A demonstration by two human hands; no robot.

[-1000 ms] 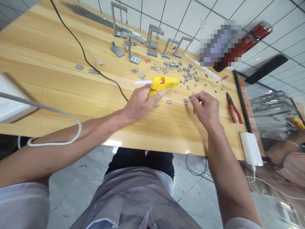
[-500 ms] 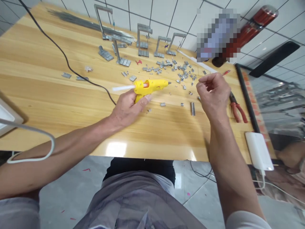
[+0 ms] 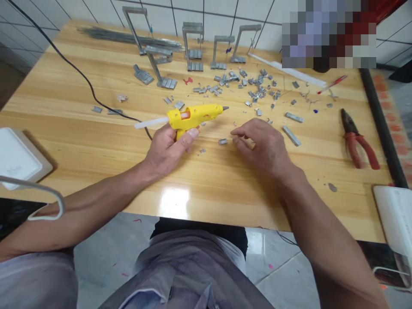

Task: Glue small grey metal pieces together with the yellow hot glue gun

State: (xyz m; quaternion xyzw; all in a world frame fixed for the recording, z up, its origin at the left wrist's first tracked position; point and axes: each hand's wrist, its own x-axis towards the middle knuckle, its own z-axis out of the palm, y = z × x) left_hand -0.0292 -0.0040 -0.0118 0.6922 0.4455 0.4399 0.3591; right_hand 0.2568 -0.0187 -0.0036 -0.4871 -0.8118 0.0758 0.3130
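My left hand (image 3: pixel 167 148) is wrapped round the handle of a yellow glue gun (image 3: pixel 198 116), whose metal nozzle points right. A clear glue stick (image 3: pixel 151 123) sticks out of its back end. My right hand (image 3: pixel 262 143) is low over the wooden table (image 3: pixel 206 184), thumb and forefinger a little apart, with nothing visible between them. Just left of those fingertips lies a small grey metal piece (image 3: pixel 222 141). Beyond the glue gun is a scattered pile of small grey pieces (image 3: pixel 259 92). Two longer grey strips lie right of my right hand, the nearer one (image 3: pixel 291 135) slanting.
Several grey angled stands (image 3: pixel 193 47) and a bundle of thin rods (image 3: pixel 128 38) are at the back. Red-handled pliers (image 3: pixel 357 141) and a red pen (image 3: pixel 332 84) lie right. White boxes (image 3: pixel 22 159) sit at both sides; a black cable (image 3: pixel 80 73) crosses the left.
My right hand has moved left and down, near the small metal piece. The glue gun stays in my left hand, slightly further left in view. The camera view has shifted.
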